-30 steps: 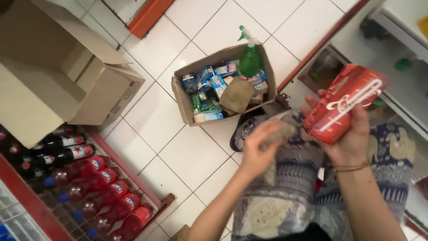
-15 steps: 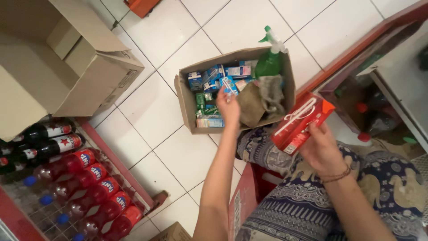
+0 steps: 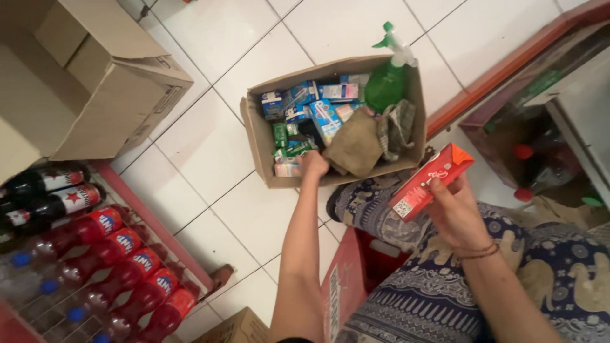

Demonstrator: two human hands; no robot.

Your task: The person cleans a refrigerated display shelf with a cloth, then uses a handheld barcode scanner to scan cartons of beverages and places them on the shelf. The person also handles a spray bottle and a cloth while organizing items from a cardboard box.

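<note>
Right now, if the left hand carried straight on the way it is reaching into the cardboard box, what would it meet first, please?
The left hand is inside the open cardboard box, pointing toward its far wall. It would probably meet the small blue and green cartons first; the brown cloth lies just beside. Depth is hard to judge.

The red carton [image 3: 431, 180] in the right hand [image 3: 459, 216] looks like smooth, shiny card; the open box [image 3: 267, 143] the left hand [image 3: 314, 164] reaches into is dull brown cardboard; the small packs [image 3: 298, 105] inside are shiny card; the brown cloth [image 3: 356, 147] looks soft and matt; the green spray bottle [image 3: 385, 79] is see-through plastic; the floor tiles [image 3: 203, 146] are white and glossy.
</note>
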